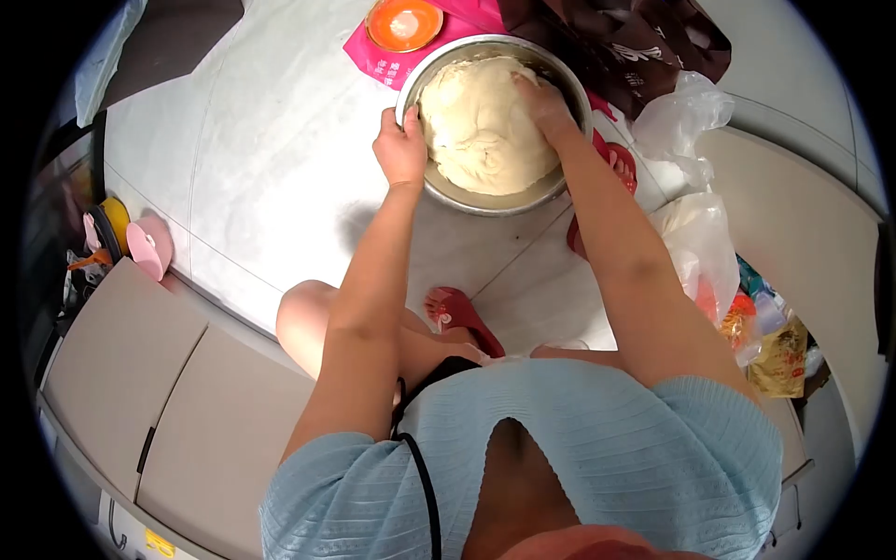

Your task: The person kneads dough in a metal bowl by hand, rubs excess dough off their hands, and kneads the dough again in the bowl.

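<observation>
A wide metal bowl (499, 203) rests at the top centre, holding a large mound of pale dough (481, 126). My left hand (399, 147) grips the bowl's left rim, with the thumb side by the wall and the fingers at the edge. Inside the bowl, my right hand (543, 105) lies on the upper right of the dough, its fingers extended and partly sunk against the surface. An orange bowl (404, 24) with a pale inside stands behind the metal bowl, on a pink bag (369, 61).
Dark brown bags (635, 47) lie behind the bowl at the right. Clear plastic bags (686, 117) and packets (779, 359) line the right side. Red slippers (462, 317) are on the tiled floor (271, 140). A pink container (150, 246) stands at the left by the cabinets (121, 373).
</observation>
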A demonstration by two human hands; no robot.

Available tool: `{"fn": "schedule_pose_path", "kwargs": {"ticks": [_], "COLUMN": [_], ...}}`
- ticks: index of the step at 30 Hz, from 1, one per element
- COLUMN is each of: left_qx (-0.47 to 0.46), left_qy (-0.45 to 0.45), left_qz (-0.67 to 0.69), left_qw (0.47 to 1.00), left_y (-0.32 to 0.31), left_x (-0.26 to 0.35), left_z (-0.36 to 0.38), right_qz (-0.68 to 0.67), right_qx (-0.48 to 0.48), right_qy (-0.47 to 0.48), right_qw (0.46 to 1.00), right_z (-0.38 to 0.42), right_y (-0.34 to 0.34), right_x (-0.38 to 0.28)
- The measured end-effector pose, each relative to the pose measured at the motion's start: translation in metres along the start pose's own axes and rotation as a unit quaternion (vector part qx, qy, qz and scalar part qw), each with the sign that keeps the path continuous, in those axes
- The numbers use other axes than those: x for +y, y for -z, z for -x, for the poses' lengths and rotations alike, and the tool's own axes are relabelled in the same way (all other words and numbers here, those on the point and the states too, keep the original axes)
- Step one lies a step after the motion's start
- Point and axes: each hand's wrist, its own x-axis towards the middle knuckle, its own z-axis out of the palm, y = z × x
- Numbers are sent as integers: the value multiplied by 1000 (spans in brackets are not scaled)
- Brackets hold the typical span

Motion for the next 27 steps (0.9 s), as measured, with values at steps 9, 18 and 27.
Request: {"fn": "schedule_pose_path", "kwargs": {"ticks": [9, 18, 27], "left_qx": [66, 32, 60], "left_qy": [37, 81, 47], "left_qz": [-1, 15, 44], "left_qw": [997, 996, 996], "left_y": [-9, -4, -10], "left_x": [-3, 3, -8], "left_z": [14, 10, 11], "right_qz": [582, 686, 712], "right_qx": [-44, -141, -356], "right_qy": [121, 96, 4], "right_qw": [803, 707, 605], "right_z": [94, 58, -5], "right_y": [-70, -116, -119], "right_x": [-51, -33, -72]}}
